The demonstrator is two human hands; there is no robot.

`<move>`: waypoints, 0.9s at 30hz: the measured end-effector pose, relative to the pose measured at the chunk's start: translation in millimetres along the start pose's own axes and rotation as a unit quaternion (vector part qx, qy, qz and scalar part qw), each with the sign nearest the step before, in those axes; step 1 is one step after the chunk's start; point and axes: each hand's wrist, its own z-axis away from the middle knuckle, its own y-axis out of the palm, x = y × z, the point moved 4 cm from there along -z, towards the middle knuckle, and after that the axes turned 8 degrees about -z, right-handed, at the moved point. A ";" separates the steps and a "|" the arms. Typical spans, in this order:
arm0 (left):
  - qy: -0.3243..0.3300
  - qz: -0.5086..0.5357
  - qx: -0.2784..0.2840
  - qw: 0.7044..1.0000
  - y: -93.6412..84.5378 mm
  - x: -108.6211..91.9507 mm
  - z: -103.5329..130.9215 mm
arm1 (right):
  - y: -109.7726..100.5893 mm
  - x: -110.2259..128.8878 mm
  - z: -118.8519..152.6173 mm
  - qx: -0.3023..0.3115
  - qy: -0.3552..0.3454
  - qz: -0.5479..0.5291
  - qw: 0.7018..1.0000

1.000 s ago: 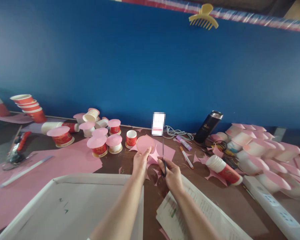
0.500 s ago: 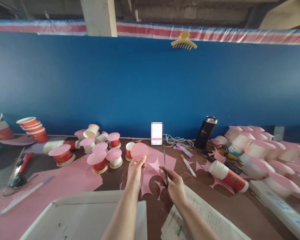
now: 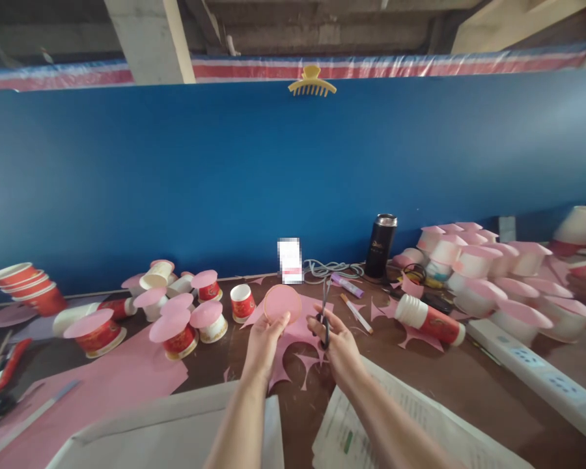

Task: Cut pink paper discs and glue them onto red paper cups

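No legible text or numbers.

Paper disc (image 3: 282, 303) left of scissors (image 3: 326, 331), marker (image 3: 356, 314) right, bottle (image 3: 381, 249) behind marker.

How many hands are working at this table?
2: the left hand holds a pink circle; the right hand, beside it, holds scissors. Others may be out of view.

A blue wall (image 3: 224, 176) rises behind the brown worktop (image 3: 493, 397), a big yellow hair clip (image 3: 312, 86) at its top edge and a pale pillar (image 3: 149, 39) beyond. Near the wall's foot I see a black bottle (image 3: 382, 251), upright, and beside it a loose pale cable (image 3: 334, 268). A white power strip (image 3: 534, 371) lies off right; printed papers (image 3: 339, 436) are nearer me.
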 end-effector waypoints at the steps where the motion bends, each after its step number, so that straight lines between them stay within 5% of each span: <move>1: 0.010 -0.007 0.016 1.000 2.2 -2.1 2.0 | -0.1 0.9 0.2 0.001 0.004 -0.006 1.000; 12: -0.026 -0.022 0.151 0.988 21.7 -3.2 19.3 | 2.0 4.7 -0.2 0.029 -0.031 -0.056 0.998; 20: -0.034 0.055 0.106 0.992 15.6 1.4 10.9 | 11.9 -1.0 7.0 0.092 0.005 -0.024 0.995; 27: -0.017 0.047 -0.017 0.999 -2.0 16.1 -2.5 | 16.8 -8.0 12.9 0.109 0.034 0.013 0.993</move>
